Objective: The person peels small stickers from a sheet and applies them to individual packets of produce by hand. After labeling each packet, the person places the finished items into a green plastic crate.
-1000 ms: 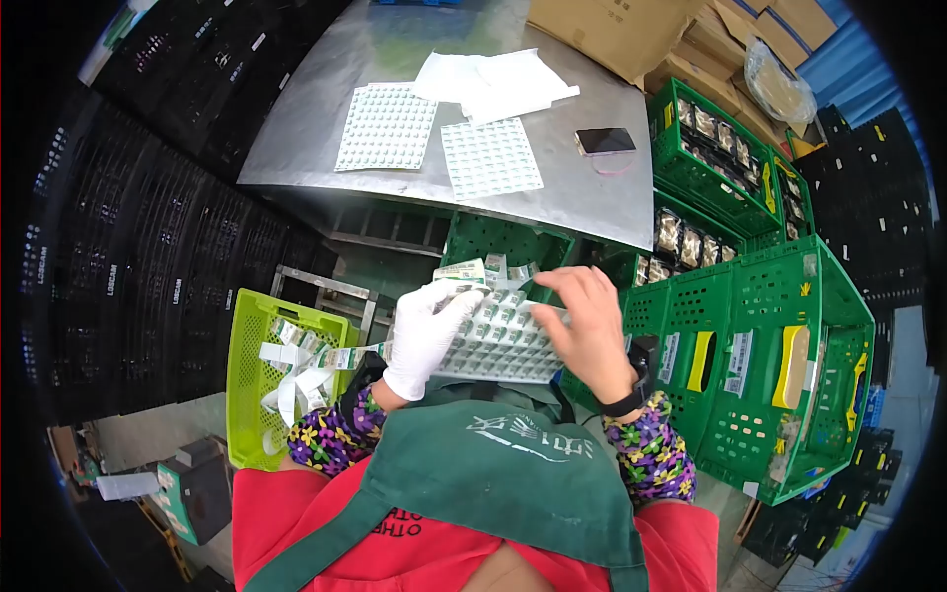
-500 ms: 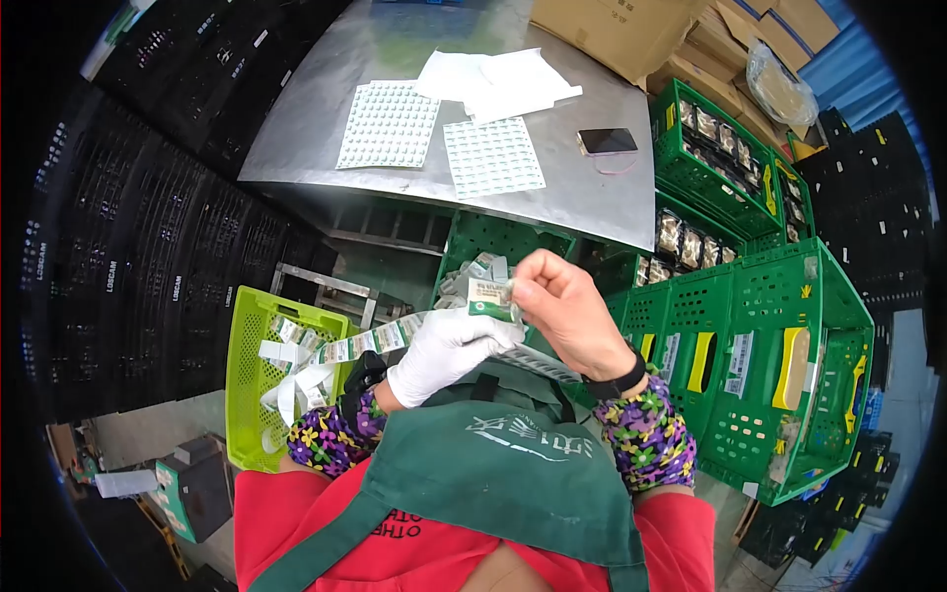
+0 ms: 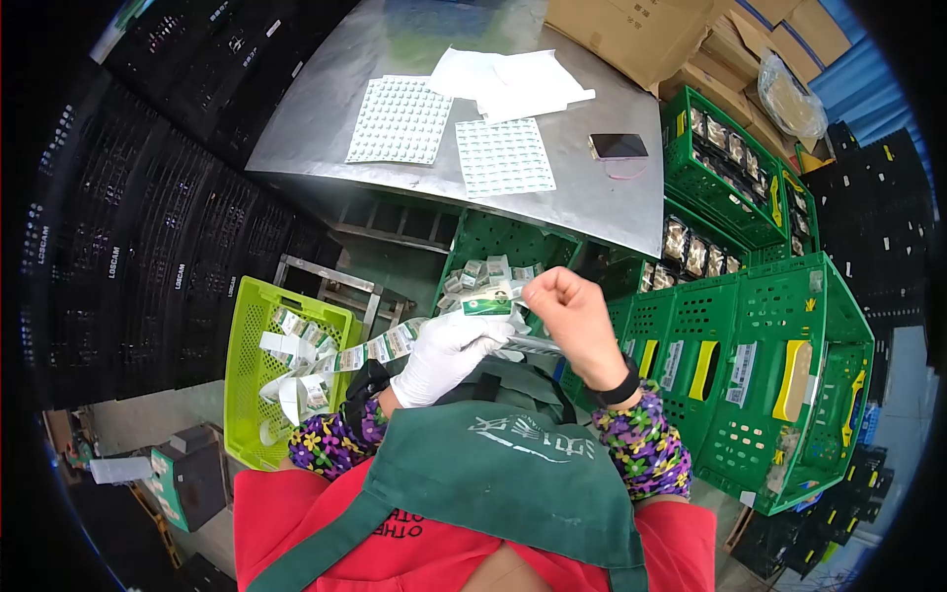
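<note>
My left hand (image 3: 449,357), in a white glove, is closed on a small packet (image 3: 487,304) with a green and white label, held in front of the apron. My bare right hand (image 3: 577,321) has thumb and forefinger pinched together just right of the packet's edge; what lies between the fingertips is too small to make out. From beside my left hand a strip of joined packets (image 3: 380,347) runs down into a lime-green basket (image 3: 237,395), where more of the strip is heaped. Beyond my hands, loose packets (image 3: 496,266) lie in a dark green crate (image 3: 493,235).
On the metal table (image 3: 306,143) lie a sticker sheet (image 3: 400,120), a second sheet (image 3: 505,158), white papers (image 3: 518,79) and a phone (image 3: 619,146). Green crates (image 3: 730,355) stand at right, some with dark packs. Black stacked crates (image 3: 128,227) line the left side.
My right hand has drawn slightly right and down from the packet. The packet has tipped so more of its green band faces up. The whole view has shifted a little.
</note>
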Available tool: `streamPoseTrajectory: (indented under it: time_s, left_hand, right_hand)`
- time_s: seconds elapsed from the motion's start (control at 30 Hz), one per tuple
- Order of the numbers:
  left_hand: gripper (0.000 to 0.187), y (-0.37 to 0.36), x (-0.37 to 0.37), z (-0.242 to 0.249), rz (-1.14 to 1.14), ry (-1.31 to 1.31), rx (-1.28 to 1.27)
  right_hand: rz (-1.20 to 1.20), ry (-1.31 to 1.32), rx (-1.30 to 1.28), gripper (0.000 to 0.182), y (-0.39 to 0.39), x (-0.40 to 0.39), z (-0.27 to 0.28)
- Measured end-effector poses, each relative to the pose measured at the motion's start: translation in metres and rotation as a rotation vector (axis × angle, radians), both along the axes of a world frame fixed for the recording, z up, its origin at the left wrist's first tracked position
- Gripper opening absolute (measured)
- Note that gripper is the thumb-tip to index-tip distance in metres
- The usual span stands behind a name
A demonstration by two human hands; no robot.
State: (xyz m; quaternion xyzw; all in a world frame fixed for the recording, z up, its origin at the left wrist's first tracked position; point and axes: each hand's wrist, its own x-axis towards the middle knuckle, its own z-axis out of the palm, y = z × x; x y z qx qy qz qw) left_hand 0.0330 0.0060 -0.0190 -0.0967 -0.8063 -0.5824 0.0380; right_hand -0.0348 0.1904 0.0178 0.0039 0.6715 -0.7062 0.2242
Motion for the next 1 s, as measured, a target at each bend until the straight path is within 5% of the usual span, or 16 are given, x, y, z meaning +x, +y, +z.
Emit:
streamPoseTrajectory:
  time_s: [0.13, 0.2, 0.3, 0.33, 0.37, 0.43, 0.5, 0.6, 0.77, 1.0]
  left_hand:
    - [0.019, 0.004, -0.003, -0.002, 0.005, 0.099, -0.101]
    - [0.021, 0.002, -0.004, -0.001, -0.039, 0.238, -0.204]
    - [0.02, 0.001, -0.007, 0.001, -0.031, 0.312, -0.288]
    - [0.02, 0.001, -0.007, 0.002, -0.031, 0.312, -0.287]
    - [0.019, 0.0, -0.007, 0.003, -0.074, 0.303, -0.319]
    - [0.017, 0.001, -0.006, 0.004, -0.12, 0.295, -0.353]
    - [0.015, 0.006, -0.002, 0.005, -0.191, 0.219, -0.266]
    - [0.013, 0.007, 0.009, -0.005, -0.19, -0.072, -0.065]
    - [0.013, 0.005, 0.004, -0.004, -0.013, -0.1, 0.059]
    - [0.022, 0.005, 0.001, 0.002, -0.037, 0.182, -0.204]
  right_hand:
    - [0.058, 0.042, 0.06, 0.017, -0.007, 0.005, -0.006]
    - [0.188, 0.228, 0.544, 0.026, -0.006, 0.004, 0.008]
    - [0.102, 0.27, 0.531, 0.033, 0.007, -0.005, -0.014]
    - [0.074, 0.144, 0.112, 0.029, 0.004, -0.005, -0.021]
    - [0.076, 0.144, 0.112, 0.029, 0.006, -0.004, -0.022]
    - [0.307, 0.043, 0.13, 0.023, 0.006, -0.005, -0.014]
    - [0.073, 0.199, -0.032, 0.016, -0.001, -0.015, -0.013]
    - [-0.12, 0.056, -0.106, 0.011, 0.01, -0.034, 0.002]
    - [-0.135, 0.211, 0.061, 0.019, 0.001, -0.006, -0.008]
    - [0.042, 0.337, 0.27, 0.021, -0.019, 0.01, -0.017]
